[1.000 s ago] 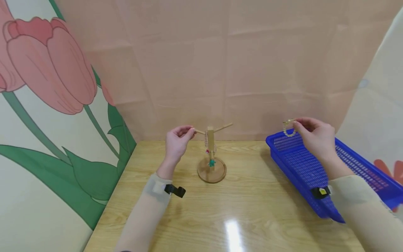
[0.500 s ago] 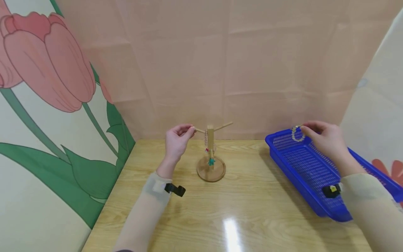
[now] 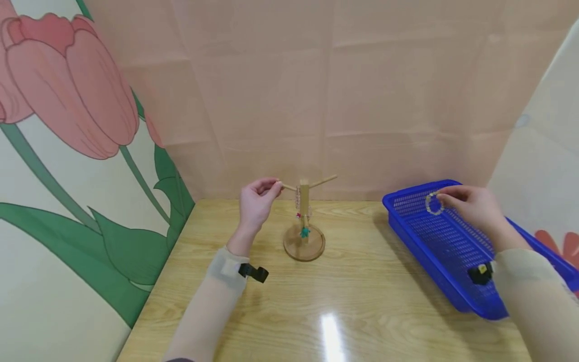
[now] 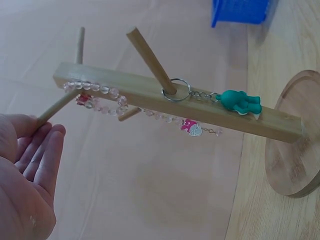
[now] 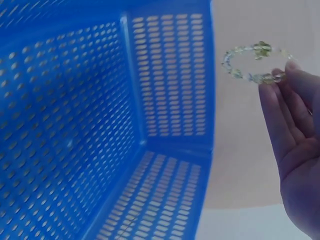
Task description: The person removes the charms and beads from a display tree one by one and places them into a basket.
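My left hand (image 3: 257, 202) pinches the tip of one peg on a small wooden peg stand (image 3: 304, 201) with a round base. From its pegs hang a pink beaded bracelet (image 4: 114, 94), a keyring with a teal figure (image 4: 235, 102), and another pink strand with a bright pink charm (image 4: 191, 126). Between thumb and fingers, my right hand (image 3: 475, 208) holds a bracelet of clear and yellow-green beads (image 5: 260, 50) with a flower-like bead. In the head view this bracelet appears over the far end of a blue plastic basket (image 3: 418, 256).
The peg stand and basket stand on a light wooden table (image 3: 362, 281), the basket at its right side. A pink cloth (image 3: 271, 90) hangs behind, and a tulip-printed panel (image 3: 68, 95) rises at the left.
My right hand has moved to the right and slightly down with the beaded bracelet, now over the basket's far end. The left hand stays on the peg.
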Demonstrator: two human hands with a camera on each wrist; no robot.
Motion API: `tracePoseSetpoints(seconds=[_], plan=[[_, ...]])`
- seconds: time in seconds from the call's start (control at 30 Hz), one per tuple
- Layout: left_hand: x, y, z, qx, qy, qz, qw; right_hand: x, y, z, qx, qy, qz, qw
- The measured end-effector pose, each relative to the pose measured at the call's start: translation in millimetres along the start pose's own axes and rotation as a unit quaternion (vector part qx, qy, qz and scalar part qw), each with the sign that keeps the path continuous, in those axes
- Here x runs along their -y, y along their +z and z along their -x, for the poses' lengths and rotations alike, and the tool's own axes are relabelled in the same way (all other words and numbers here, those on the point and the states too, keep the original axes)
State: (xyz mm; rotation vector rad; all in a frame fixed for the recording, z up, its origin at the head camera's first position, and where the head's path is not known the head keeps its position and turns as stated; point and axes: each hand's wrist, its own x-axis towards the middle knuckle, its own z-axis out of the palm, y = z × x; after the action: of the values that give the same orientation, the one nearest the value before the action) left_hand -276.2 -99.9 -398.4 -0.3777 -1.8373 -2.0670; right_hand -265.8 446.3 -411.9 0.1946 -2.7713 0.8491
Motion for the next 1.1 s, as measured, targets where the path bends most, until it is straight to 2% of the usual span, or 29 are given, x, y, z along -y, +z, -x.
tracePoseSetpoints(seconds=[0.2, 0.43, 0.67, 0.87, 1.1], plan=[[-0.2, 1.9, -0.5, -0.003, 0.000, 0.000, 1.0000, -30, 10, 2, 0.073, 0.017, -0.006, 0.997], [1.0, 4.2, -0.2, -0.001, 0.004, -0.005, 1.0000, -53, 17, 9, 0.133, 0.022, 0.008, 0.991], [1.1, 2.8, 0.5, -0.007, 0.004, -0.010, 0.9999, -68, 28, 13, 0.204, 0.040, -0.069, 0.976], [0.9, 1.7, 0.6, -0.008, 0.000, -0.008, 0.9999, -75, 37, 10, 0.233, 0.067, -0.102, 0.965], [-0.7, 2.7, 0.5, -0.008, 0.002, -0.016, 0.9998, -88, 44, 6, 0.239, 0.068, -0.076, 0.966]])
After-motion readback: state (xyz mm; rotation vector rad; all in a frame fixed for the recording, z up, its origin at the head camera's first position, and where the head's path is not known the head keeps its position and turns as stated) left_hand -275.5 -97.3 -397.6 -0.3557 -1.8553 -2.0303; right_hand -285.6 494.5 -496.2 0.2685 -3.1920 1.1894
